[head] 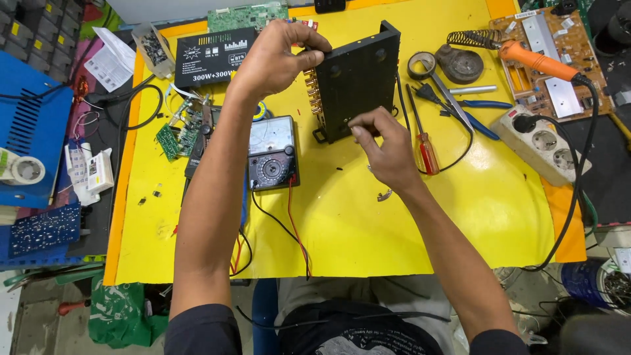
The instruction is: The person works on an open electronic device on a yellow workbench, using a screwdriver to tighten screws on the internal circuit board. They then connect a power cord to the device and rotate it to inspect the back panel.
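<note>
The right hand (388,148) pinches something small, too tiny to identify, against the black metal chassis (355,79), which stands on edge on the yellow surface (394,223). Farther off, the left hand (276,56) grips its top corner. The chassis looks rigid, fairly light and sharp-edged; hold it by the rim.

Bare yellow mat (394,230) lies open near the person; multimeter (272,152) (leads trailing) and screwdriver (424,141) flank the chassis (358,79).
</note>
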